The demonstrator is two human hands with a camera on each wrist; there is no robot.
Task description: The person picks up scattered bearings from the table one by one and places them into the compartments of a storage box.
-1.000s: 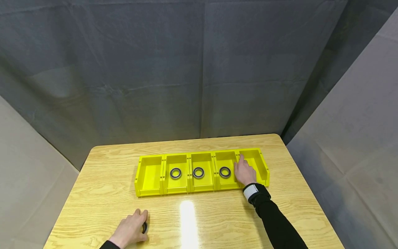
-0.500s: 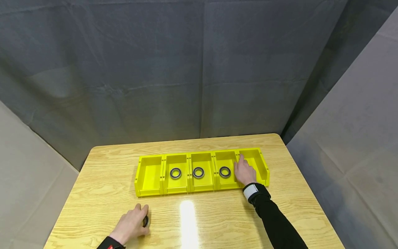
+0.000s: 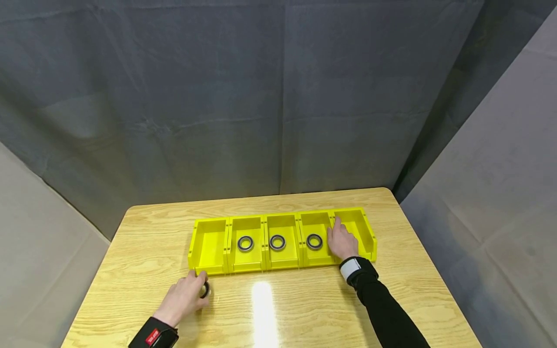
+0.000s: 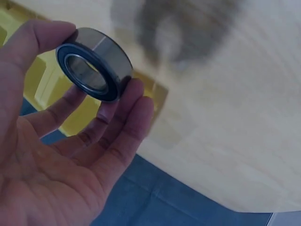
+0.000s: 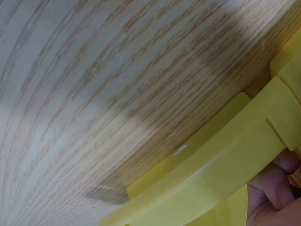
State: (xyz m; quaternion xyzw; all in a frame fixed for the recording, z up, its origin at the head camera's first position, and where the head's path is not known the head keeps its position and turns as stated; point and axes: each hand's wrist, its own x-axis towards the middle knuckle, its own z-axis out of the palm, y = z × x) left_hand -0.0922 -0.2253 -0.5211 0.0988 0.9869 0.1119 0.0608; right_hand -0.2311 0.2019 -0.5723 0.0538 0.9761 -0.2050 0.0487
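Note:
My left hand (image 3: 184, 298) holds a ball bearing (image 4: 96, 63) between thumb and fingertips, just in front of the leftmost yellow bin (image 3: 211, 244). The bearing has a shiny steel outer ring and a dark seal, and stands tilted in the left wrist view. My right hand (image 3: 343, 239) grips the divider between the two rightmost bins of the row, thumb on its left side. In the right wrist view, a few curled fingers (image 5: 275, 186) show behind the yellow bin's front lip (image 5: 211, 167); the rest of the hand is out of frame.
Three more bearings lie flat, one each in the second bin (image 3: 245, 243), third bin (image 3: 277, 242) and fourth bin (image 3: 314, 241). The joined bins stand on a wooden table (image 3: 148, 261). Grey curtains (image 3: 209, 121) hang behind it, with pale panels (image 3: 487, 208) at the sides.
My left hand has moved forward with the bearing, away from the table's near side and up to the leftmost bin's front. The right hand and the other bearings have stayed put.

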